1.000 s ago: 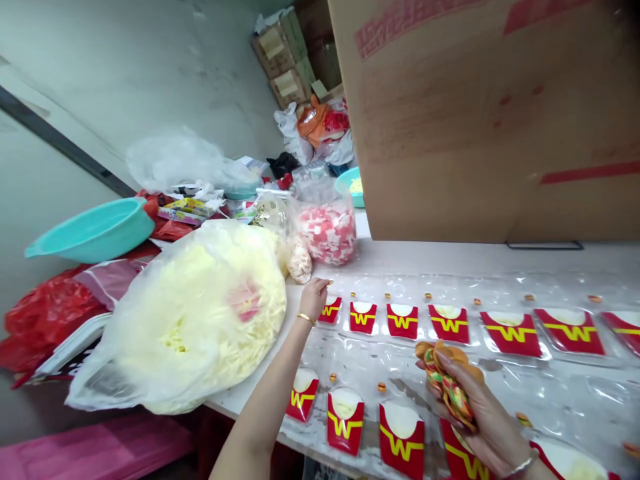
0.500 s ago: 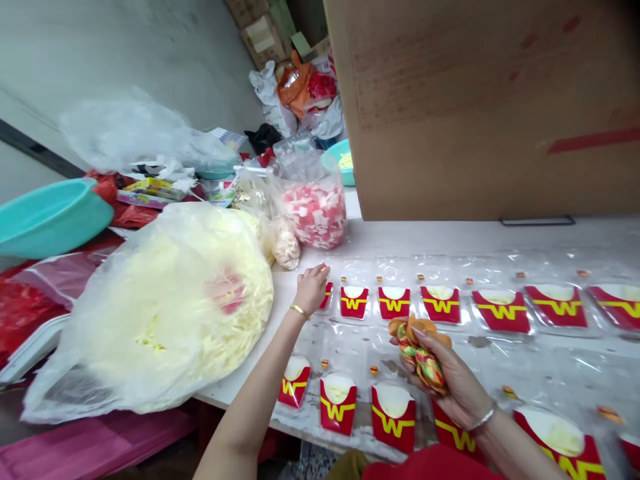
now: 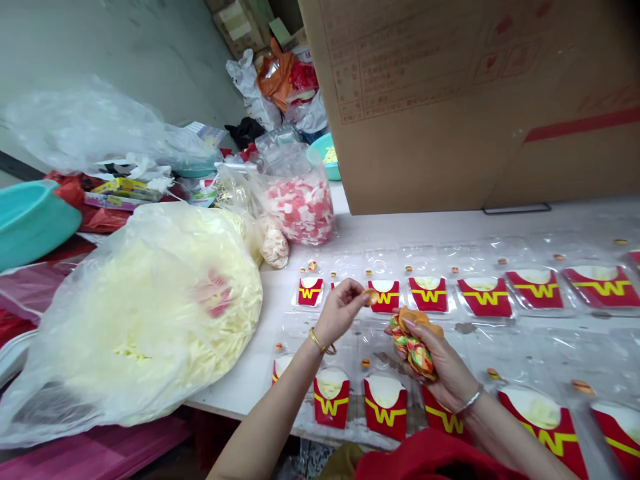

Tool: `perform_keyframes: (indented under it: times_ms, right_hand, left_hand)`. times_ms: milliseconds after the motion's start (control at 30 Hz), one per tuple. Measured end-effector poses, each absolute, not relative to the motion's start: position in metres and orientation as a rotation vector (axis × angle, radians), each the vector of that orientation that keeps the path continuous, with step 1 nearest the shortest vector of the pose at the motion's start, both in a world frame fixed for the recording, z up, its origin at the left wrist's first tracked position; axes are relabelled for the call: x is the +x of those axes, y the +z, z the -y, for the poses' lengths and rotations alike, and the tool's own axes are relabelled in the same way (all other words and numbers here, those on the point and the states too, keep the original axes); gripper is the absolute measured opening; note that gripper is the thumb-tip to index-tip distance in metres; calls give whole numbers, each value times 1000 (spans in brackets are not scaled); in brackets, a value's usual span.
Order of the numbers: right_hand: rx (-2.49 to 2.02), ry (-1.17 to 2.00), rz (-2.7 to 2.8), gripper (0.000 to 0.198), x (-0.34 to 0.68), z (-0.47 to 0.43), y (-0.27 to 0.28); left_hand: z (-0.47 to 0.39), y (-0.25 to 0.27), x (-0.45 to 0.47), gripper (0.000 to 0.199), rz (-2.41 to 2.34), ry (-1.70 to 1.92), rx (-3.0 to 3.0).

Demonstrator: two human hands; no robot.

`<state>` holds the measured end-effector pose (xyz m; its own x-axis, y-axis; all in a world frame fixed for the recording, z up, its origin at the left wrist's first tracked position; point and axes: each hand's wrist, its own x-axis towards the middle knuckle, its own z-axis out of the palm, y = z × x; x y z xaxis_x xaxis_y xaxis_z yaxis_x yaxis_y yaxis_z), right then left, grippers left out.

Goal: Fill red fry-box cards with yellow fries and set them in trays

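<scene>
My left hand (image 3: 343, 310), with a gold bangle, pinches one small round toy pizza (image 3: 371, 297), its orange-brown side showing, over the far row of trays. A bunch of similar toy pizzas (image 3: 417, 353) with red, green and yellow tops fills my right hand (image 3: 445, 367). Beneath and around both hands lie clear plastic blister trays holding red fry boxes (image 3: 483, 297) with a yellow W. Tiny toy burgers (image 3: 365, 363) sit in their small pockets. In the far row's leftmost tray, a toy pizza (image 3: 313, 266) rests above a fry box (image 3: 311, 291).
A large clear bag of pale yellow pieces (image 3: 165, 320) covers the table's left. Behind it are a bag of pink and white pieces (image 3: 303, 207) and a turquoise basin (image 3: 37, 223). A big cardboard box (image 3: 450, 153) stands along the back right.
My left hand has moved right from the far row's leftmost tray, where a toy pizza now shows, and pinches another near my right hand. The whole view has shifted slightly.
</scene>
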<state>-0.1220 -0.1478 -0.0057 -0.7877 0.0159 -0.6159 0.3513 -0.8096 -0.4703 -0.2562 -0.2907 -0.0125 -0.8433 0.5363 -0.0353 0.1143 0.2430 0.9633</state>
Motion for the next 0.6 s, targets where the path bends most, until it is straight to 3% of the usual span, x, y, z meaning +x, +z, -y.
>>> perform_keyframes:
  times_ms: [167, 333, 600]
  right_hand:
    - [947, -2644, -870, 30, -122, 147, -6]
    - [970, -2610, -911, 31, -122, 146, -9]
    - [984, -2561, -913, 37, -121, 148, -12]
  left_hand:
    - [303, -31, -316, 13, -2867, 1057, 946]
    - [307, -50, -341, 22, -2926, 456, 1149]
    - [313, -65, -333, 31, -2872, 465, 1203]
